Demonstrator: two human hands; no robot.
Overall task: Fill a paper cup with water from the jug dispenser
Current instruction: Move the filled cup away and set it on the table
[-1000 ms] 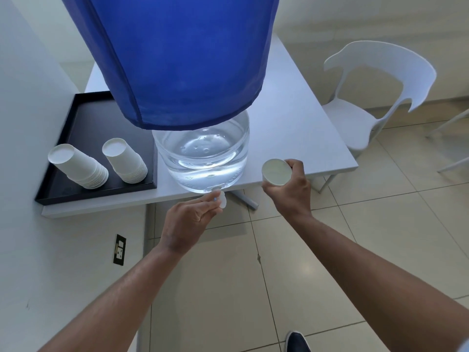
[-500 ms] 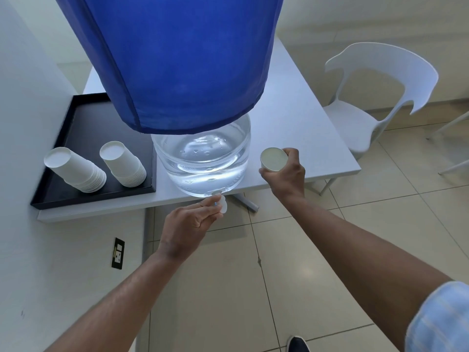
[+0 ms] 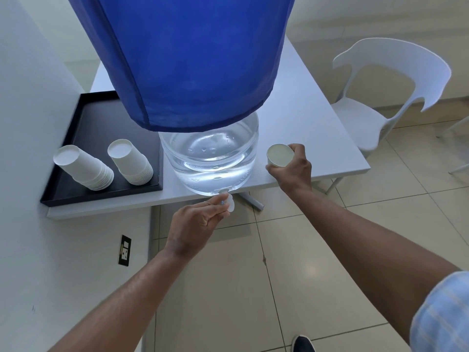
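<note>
Jug: a clear plastic water jug (image 3: 209,158) stands near the front edge of a white rectangular table (image 3: 317,128); a blue fabric cover (image 3: 187,59) hides its upper part, and water shows in the bare lower part.
Tap: a small white plastic tap (image 3: 227,200) sticks out from the base of the jug, past the table edge and over the floor.
Left hand: the left hand (image 3: 195,226) is below and in front of the jug, thumb and fingertips pinched on the tap.
Right hand: the right hand (image 3: 291,171) wraps its fingers around a white paper cup (image 3: 280,155), mouth up and tipped toward the camera.
Cup position: the cup is held over the table's front edge, to the right of the jug and above tap level; it is not under the tap.
Cup contents: no water shows inside.
Step in hand: this looks like bringing the cup to the tap before opening it.
Doing it well: I judge the cup should come down and left until its mouth sits level directly beneath the spout, held lightly so the paper wall does not buckle, before the left hand works the tap.
Edges: the table edge lies between cup and tap, so the cup has to drop below that edge first.
Open room: tiled floor (image 3: 304,250) lies open beneath the tap.
Left side: a black tray (image 3: 96,123) holds two stacks of white paper cups (image 3: 106,166), well apart from the tap.
Right side: a white plastic chair (image 3: 380,97) stands beyond the table corner, away from both hands.
</note>
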